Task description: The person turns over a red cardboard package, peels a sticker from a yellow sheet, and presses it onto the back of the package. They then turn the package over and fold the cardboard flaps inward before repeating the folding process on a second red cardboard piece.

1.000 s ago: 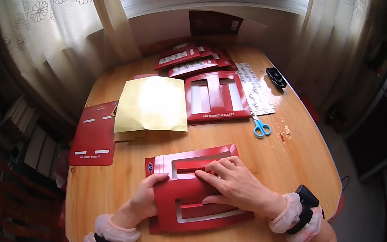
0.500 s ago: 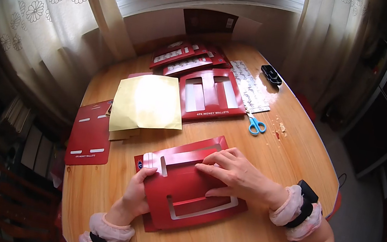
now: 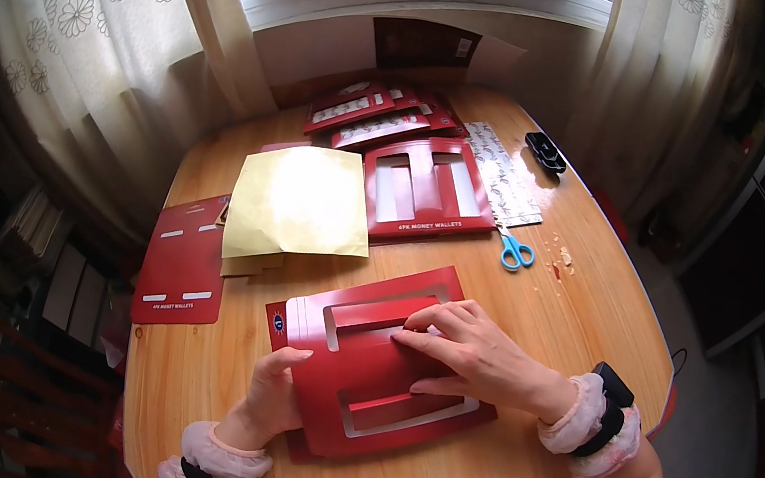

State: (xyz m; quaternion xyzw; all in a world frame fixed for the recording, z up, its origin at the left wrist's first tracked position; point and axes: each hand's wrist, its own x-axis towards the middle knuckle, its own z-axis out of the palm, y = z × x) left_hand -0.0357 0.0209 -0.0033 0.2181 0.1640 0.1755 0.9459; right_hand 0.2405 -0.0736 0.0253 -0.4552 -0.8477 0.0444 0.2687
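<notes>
i am seeing the red packaging (image 3: 373, 363) lying between my hands, left hand (image 3: 276, 390) gripping its near-left edge, right fingers (image 3: 427, 338) pressing its upper face.

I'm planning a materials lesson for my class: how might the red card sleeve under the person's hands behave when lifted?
The red card sleeve is probably light for its size, as it looks thin with long openings. It may flex most where those openings leave narrow strips. Its glossy sheen suggests it could be slightly slippery.
</notes>
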